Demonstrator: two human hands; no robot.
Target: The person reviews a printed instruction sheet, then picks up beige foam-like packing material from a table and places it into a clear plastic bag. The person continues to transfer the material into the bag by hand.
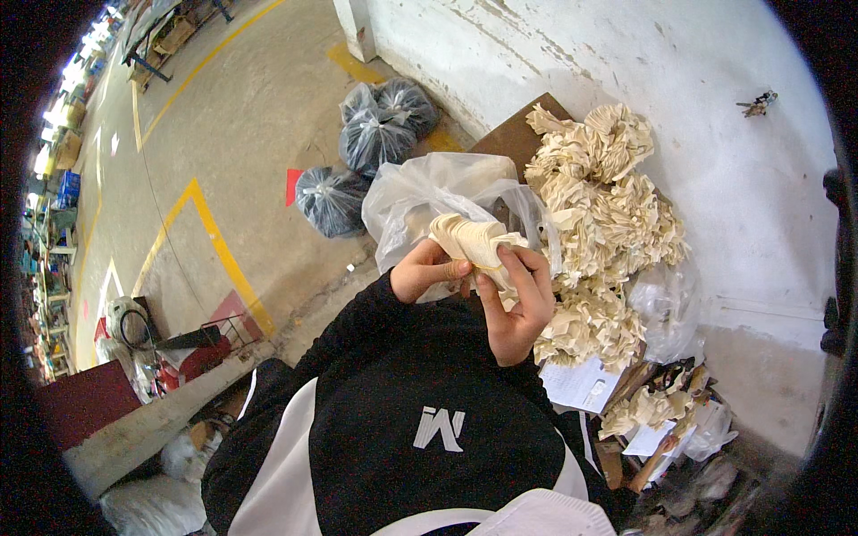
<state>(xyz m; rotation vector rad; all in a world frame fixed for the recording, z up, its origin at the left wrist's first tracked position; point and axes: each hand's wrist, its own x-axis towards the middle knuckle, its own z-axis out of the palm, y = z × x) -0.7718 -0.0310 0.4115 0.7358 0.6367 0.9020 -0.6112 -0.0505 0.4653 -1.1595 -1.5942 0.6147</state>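
Black sleeves w/ white panels (393, 420) fill the lower centre, closest to the lens, both forearms coming up from the bottom edge. Left hand (427, 268) pinches the near-left edge of a cream folded paper piece (472, 239), thumb and fingertips closed on it. Right hand (518, 304) wraps the same piece from the right/below, fingers (527, 268) curled over its front; both grips narrow, holding the paper between them at chest height.

Directly behind the paper, touching or nearly so: a clear plastic bag (420, 196), mouth open, crumpled; it partly hides what is behind and inside it. Right of the hands, a big heap of similar cream fan-folded paper (608, 205) sits on a brown board (514, 134), prob. a table top, running up against the white wall (697, 107). Heap reaches down to just beside the right hand. Another clear bag (666, 308) lies at the heap's lower right.

Lower right: white paper sheets (581, 384), more cream scraps (648, 406), cardboard bits, all jumbled; details too small to tell.

Beyond the clear bag, on the concrete floor (250, 134): three dark tied plastic bags (380, 129), two together by the wall, one nearer left. Yellow floor lines (219, 241) cross the floor, a small red patch beside the nearest dark bag. Far left: red cart-like object (192, 353), grey beam (152, 424), white sacks (152, 505) below it.
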